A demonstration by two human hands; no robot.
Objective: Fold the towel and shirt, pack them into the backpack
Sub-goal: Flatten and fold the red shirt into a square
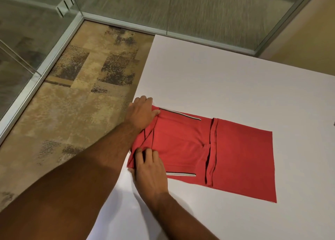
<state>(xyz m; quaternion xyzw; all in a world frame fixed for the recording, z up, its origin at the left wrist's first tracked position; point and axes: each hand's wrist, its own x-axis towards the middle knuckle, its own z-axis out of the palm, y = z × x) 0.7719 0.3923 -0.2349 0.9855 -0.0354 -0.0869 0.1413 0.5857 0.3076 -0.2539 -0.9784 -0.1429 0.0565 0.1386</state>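
Two bare hands work at the nine o'clock end of a red shirt (208,149) lying flat on a white table (235,85). I see the shirt already narrowed into a long rectangle, its striped sleeve cuffs tucked inward and its hem end stretching toward three o'clock. My left hand (142,111) lies on the far corner by the collar, at about eleven o'clock of the cloth, fingers mostly straight and pressing down; the fingertips curl over the edge, so I cannot tell whether they pinch it. My right hand (149,167) sits on the near corner at about seven o'clock, fingers curled and the thumb under the edge, pinching the fabric.

No towel or backpack is in view.

I judge the next fold carries this collar end toward three o'clock. The risk: this end sits right at the table's nine o'clock edge, so a loose pinch could let it slip off. Uneven lifting could also pull the tucked sleeves out and skew the rectangle.
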